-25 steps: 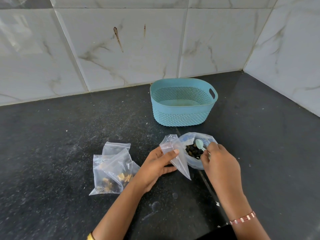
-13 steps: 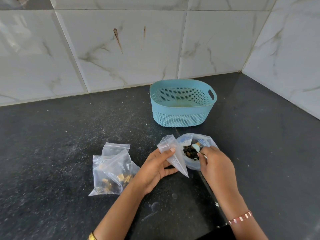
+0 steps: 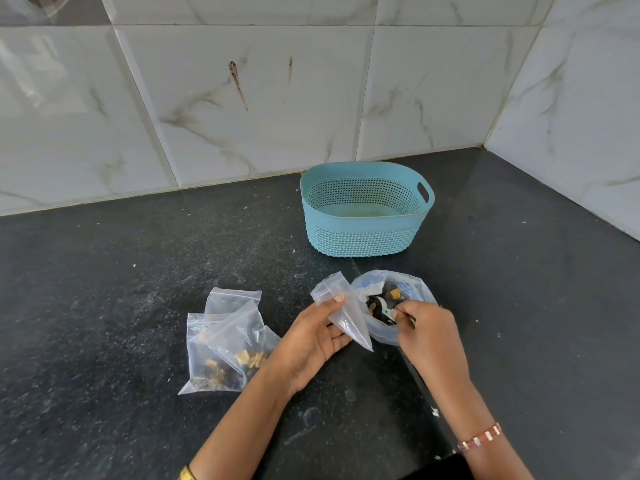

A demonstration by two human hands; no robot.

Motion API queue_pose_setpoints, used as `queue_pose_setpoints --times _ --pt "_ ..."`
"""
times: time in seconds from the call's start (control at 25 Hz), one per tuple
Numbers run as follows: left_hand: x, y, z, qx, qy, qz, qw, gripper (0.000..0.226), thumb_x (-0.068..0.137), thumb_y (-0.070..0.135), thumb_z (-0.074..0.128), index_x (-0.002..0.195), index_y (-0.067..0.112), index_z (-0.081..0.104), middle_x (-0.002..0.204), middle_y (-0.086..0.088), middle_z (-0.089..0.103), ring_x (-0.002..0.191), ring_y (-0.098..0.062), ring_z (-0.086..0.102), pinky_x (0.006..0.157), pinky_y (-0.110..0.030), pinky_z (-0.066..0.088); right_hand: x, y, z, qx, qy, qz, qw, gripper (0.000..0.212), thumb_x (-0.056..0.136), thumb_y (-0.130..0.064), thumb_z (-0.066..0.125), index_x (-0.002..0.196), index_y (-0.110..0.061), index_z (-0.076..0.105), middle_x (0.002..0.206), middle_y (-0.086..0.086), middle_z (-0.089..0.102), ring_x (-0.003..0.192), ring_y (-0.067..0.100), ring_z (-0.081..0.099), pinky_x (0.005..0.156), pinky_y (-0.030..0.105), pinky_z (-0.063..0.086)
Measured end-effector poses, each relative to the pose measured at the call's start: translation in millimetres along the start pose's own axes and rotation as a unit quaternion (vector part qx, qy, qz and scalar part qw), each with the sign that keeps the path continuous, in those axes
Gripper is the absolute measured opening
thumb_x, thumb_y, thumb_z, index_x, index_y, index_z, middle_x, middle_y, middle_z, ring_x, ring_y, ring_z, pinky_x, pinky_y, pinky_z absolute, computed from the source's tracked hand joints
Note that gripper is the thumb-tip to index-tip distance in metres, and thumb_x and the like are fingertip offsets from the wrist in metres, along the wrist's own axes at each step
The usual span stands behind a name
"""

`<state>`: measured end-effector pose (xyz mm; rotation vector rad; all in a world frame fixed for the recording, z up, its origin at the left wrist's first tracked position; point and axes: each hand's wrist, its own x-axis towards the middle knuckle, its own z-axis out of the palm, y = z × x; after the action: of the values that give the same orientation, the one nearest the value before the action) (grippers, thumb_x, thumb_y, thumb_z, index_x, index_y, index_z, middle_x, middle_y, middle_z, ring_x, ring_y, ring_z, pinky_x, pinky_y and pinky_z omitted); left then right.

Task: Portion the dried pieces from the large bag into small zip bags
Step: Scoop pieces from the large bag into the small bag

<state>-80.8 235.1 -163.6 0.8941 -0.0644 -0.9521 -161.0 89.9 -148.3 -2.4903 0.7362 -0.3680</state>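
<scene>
- The left hand (image 3: pixel 311 337) pinches an empty small zip bag (image 3: pixel 344 315) between thumb and fingers, the bag's top corner pointing up and its lower corner hanging towards the bench (image 3: pixel 104 306).
- The right hand (image 3: pixel 424 327) is closed round the handle of a pale green scoop (image 3: pixel 383 305), whose bowl is dipped into the open large bag (image 3: pixel 388 306); the handle itself is hidden under the fingers.
- The large bag sits on the bench just beside the held small bag, its mouth rolled open. The dried pieces (image 3: pixel 375 306) inside show as dark lumps with one tan piece near the top; their number cannot be made out, and the hand covers the bag's near side.
- Left of the left hand lies a heap of small zip bags (image 3: pixel 225 344), overlapping. At least three can be counted, and two of them hold tan and dark pieces; the edges are too tangled for a sure count.
- One blue perforated basket (image 3: pixel 365 233) stands farther back on the bench, well apart from the hands, near the marble-look wall tiles (image 3: pixel 242 98).
- A beaded bracelet (image 3: pixel 479 438) circles the right wrist; a gold bangle (image 3: pixel 187 473) on the left wrist is cut off by the bottom edge of the frame.
</scene>
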Motion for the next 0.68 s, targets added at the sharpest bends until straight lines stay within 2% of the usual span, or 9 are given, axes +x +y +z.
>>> queue_pose_setpoints --times 0.08,0.2,0.28,0.36,0.44,0.68 --pt "0 -1 -1 -0.014 -0.005 0.001 1.0 0.054 0.075 0.027 0.066 0.122 0.004 0.054 0.12 -0.017 0.064 0.109 -0.025 0.064 0.094 -0.035 0.051 2 2 -2 0.044 -0.018 0.025 0.999 0.019 0.091 -0.013 0.055 0.101 -0.007 0.07 0.092 0.004 0.068 0.07 0.007 0.054 0.059 0.009 0.037" --pt "0 1 1 -0.004 -0.016 0.009 1.0 0.048 0.077 0.027 0.065 0.119 0.005 0.056 0.117 -0.014 0.067 0.109 -0.023 0.064 0.094 -0.034 0.051 9 6 -5 0.147 -0.065 0.099 0.982 0.016 0.09 -0.011 0.055 0.095 -0.006 0.07 0.062 0.001 0.06 0.043 0.001 0.045 0.046 0.012 0.033" --pt "1 2 3 0.015 -0.02 0.017 1.0 0.049 0.076 0.027 0.066 0.119 0.007 0.056 0.116 -0.012 0.067 0.107 -0.022 0.064 0.094 -0.033 0.052 12 9 -8 0.234 -0.085 0.168 0.954 0.015 0.09 -0.01 0.055 0.086 -0.008 0.069 0.05 0.004 0.053 0.03 0.002 0.034 0.037 0.015 0.029" --pt "3 3 3 0.038 -0.024 0.034 0.998 0.047 0.078 0.024 0.065 0.121 0.007 0.055 0.116 -0.011 0.067 0.105 -0.02 0.065 0.093 -0.032 0.052 13 11 -10 0.309 -0.085 0.221 0.921 0.015 0.09 -0.007 0.056 0.08 -0.008 0.067 0.048 0.007 0.051 0.029 0.006 0.029 0.032 0.017 0.024" --pt "4 3 2 0.065 -0.025 0.049 0.996 0.042 0.08 0.022 0.062 0.119 0.008 0.056 0.112 -0.009 0.069 0.101 -0.018 0.066 0.091 -0.03 0.054 15 13 -14 0.355 -0.078 0.245 0.899 0.011 0.089 -0.005 0.056 0.084 -0.004 0.066 0.048 0.008 0.051 0.03 0.008 0.028 0.031 0.015 0.021" --pt "1 4 -4 0.182 -0.019 0.081 0.98 0.036 0.075 0.023 0.061 0.11 0.016 0.06 0.102 0.003 0.073 0.1 -0.012 0.067 0.092 -0.027 0.052 12 19 -21 0.379 -0.084 0.266 0.882 0.009 0.089 -0.005 0.057 0.089 -0.004 0.066 0.051 0.009 0.052 0.029 0.006 0.03 0.03 0.015 0.023"
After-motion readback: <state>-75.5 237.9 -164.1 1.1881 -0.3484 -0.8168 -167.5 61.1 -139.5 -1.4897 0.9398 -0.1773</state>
